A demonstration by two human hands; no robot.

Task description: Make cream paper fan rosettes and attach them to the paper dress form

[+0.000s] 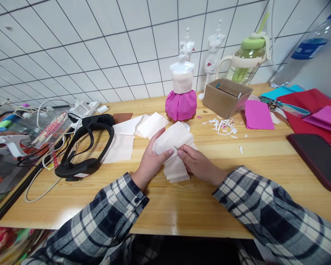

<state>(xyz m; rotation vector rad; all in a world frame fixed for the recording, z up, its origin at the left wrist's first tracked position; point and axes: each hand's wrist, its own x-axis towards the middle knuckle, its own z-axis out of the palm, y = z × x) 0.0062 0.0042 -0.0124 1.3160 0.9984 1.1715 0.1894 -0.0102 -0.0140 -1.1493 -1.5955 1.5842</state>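
A folded piece of cream crepe-like paper (pixel 173 137) is held up over the middle of the table. My left hand (pixel 153 156) grips its left edge, thumb on top and fingers behind. From the right, my right hand (pixel 194 162) is closed in a pinch at the same paper. A thin, dark pointed thing (pixel 175 148) sticks out from its fingertips onto the paper; its kind is too small to make out. Just beyond stands a small white dress form (pixel 182 69) with a cream band and a puffed magenta paper skirt (pixel 181 105).
More cream paper (pixel 121 147) lies left, beside a black headset strap (pixel 85 167). Behind are a cardboard box (pixel 223 99), a green-lidded jug (pixel 248 59) and a tilted bottle (pixel 303 55). White scraps (pixel 223 126), magenta paper (pixel 258 115) and a phone (pixel 317 162) lie right. A glue gun (pixel 15 143) is far left.
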